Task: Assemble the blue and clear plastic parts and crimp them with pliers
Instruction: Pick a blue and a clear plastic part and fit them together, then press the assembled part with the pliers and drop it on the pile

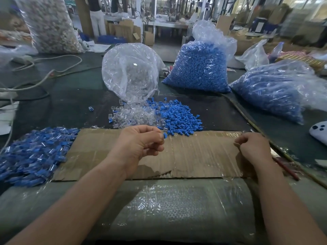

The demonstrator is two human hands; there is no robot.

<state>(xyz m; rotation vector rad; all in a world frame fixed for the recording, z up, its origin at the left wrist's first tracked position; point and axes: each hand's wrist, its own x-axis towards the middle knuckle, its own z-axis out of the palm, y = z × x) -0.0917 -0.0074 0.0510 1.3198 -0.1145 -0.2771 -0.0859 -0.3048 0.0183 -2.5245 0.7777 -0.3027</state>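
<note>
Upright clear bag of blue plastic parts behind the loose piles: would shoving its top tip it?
Probably slumps rather than tips: the upright clear bag of blue plastic parts is wide-based and packed full. Likely heavy. Its loose film neck would just crumple.

Left hand [139, 144], right hand [251, 147] bare; forearms bare to frame edge.

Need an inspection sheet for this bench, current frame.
Surface: taped cardboard sheet on dark table.
Job's things: loose blue parts, clear parts, assembled pile at left; bags of parts behind.
Clutter: red-handled tool by right wrist, white device at right edge.
Hands: left hand pinches a blue part; right hand curled, contents unclear.
Cables: white cords far left.
Surroundings: workshop, boxes, people standing behind.
</note>
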